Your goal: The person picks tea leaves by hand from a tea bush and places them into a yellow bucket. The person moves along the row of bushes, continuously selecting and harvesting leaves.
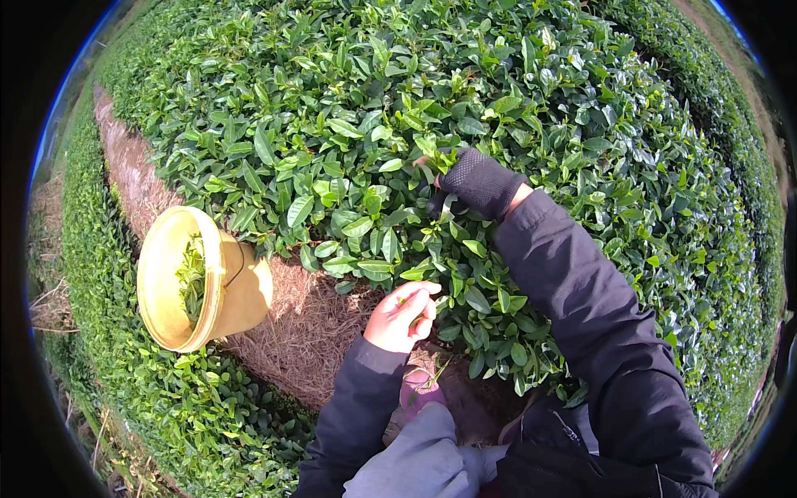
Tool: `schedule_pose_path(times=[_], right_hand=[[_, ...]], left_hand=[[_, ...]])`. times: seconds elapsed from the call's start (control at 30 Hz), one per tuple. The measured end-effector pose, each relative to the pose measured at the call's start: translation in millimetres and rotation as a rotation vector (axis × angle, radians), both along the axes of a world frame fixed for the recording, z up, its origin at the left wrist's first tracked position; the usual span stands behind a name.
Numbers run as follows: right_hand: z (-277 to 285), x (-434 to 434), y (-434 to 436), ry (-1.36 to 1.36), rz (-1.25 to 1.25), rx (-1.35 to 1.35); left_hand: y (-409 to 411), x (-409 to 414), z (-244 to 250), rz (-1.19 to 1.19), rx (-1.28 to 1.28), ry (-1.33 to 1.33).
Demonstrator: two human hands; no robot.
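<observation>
My right hand [478,182], in a black fingerless knit glove, reaches into the top of a leafy tea bush [348,149]. Its bare fingertips curl around bright young tea shoots [443,162], though leaves partly hide them. My left hand [405,316] is bare and sits lower, beside the bush's near edge. Its fingers are curled in, and small bits of green tea leaf [416,321] show between them. Thin green stems [441,368] appear just below that hand; whether they are held cannot be made out.
A yellow plastic bucket [249,292] with a wire handle stands tilted at left, some picked leaves [193,280] inside. Dry straw [299,336] covers the path between the bush and another hedge row [205,404]. Below me show a pink boot [418,392] and grey trousers [417,457].
</observation>
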State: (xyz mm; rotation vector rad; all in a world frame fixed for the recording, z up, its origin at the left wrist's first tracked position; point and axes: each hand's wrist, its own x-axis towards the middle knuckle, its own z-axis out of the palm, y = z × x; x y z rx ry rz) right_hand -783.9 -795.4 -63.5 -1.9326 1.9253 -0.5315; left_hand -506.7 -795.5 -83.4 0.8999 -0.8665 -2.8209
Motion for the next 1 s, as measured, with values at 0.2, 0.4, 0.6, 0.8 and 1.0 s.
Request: schedule_pose_path(times=[0.2, 0.4, 0.6, 0.8, 1.0], right_hand=[[22, -31, -10, -1.022, -0.753, -0.099], [18, -70, -46, -1.143, -0.901, -0.192], [7, -70, -60, -1.236, -0.960, -0.232], [-11, -23, -25, -1.659, -0.645, 0.331], [24, 12, -33, -1.681, -0.571, 0.206]], left_hand=[[-2, 8, 2, 0.028, 0.004, -0.026], [0, 4, 7, -0.002, -0.015, 0.002], [1, 8, 8, 0.009, -0.008, -0.017], [0, 11, 6, 0.003, -0.011, -0.023], [-2, 11, 1, 0.002, -0.010, 0.018]])
